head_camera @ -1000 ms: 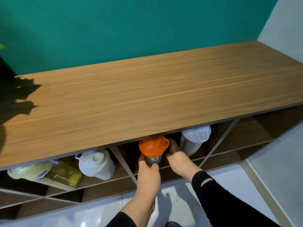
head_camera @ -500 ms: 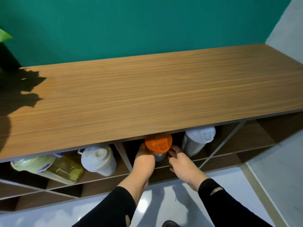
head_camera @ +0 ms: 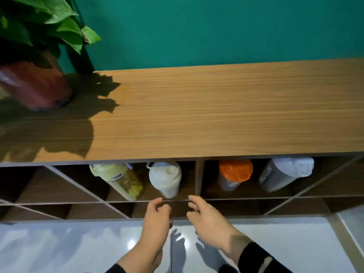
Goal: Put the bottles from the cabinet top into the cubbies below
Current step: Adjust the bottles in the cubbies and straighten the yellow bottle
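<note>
A potted plant (head_camera: 33, 83) is sitting at the left end of the cabinet top (head_camera: 216, 115). Below, two bottles (head_camera: 122, 180) are standing in one cubby, two more (head_camera: 234, 174) in the cubby to its right.

The grey shaker (head_camera: 275, 179) at 3 o'clock carries vertical white lettering, too blurred to read.

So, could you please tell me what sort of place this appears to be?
Probably a home or studio room: a wooden cubby cabinet against a teal wall, a potted plant on top, shaker bottles stored in cubbies, glossy tiled floor.
</note>
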Motion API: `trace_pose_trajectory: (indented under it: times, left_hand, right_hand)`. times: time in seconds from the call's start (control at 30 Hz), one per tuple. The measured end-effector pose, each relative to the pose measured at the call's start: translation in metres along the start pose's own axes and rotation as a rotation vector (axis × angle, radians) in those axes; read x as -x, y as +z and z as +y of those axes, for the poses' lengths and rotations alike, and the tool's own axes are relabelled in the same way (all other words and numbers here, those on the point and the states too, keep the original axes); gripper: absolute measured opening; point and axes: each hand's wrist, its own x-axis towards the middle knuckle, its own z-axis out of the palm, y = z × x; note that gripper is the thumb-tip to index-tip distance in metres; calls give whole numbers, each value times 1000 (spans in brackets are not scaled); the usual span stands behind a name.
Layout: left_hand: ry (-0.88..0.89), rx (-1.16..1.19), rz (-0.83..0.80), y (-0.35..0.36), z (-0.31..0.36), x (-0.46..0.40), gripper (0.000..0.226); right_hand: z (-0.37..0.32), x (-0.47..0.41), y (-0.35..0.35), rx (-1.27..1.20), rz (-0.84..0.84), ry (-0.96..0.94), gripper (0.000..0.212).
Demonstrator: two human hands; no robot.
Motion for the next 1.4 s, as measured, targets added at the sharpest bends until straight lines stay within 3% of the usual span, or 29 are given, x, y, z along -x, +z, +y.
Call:
trace_pose_trajectory:
  times: [0.1,0.2,0.37,0.47,0.57,0.73,0.8,0.93,1.07,1.2,1.3,1.4]
  left_hand:
    - [10,-15,20,-19,3,-10,57]
    - [20,8,-26,-25,8,-16,66]
    - [99,-8,-136,-25,17,-23,44]
    - [99,-56,-106,-25,23,-41,48]
    - [72,-74,-117,-25,31,-52,26]
    - [57,35,-166,-21,39,-47,48]
    - [47,53,-161,-20,36,-48,43]
    - [-90,206,-36,-27,22,-47,11]
    - [-152,406,167,-43,4,-48,18]
    - [-97,505,293,-62,13,-45,50]
    - [-20,501,296,-65,23,-46,57]
    - [43,419,270,-67,23,-52,56]
  right_hand:
    - [-15,-22,32,-123,113,20,64]
    - [-24,-43,49,-167,195,6,74]
    - [-32,-66,53,-137,295,-59,77]
    - [-29,-64,59,-221,351,-83,75]
    - [-21,-58,66,-255,358,-66,68]
    - [-16,-58,61,-246,399,-31,64]
    - [-17,-54,60,-219,380,-8,63]
    - [-13,-50,67,-119,239,114,48]
    - [-20,-62,88,-21,141,74,38]
    - [-41,-82,114,-48,75,-56,62]
    - [-58,-103,126,-13,115,-164,85]
    - [-79,-114,129,106,54,-153,87]
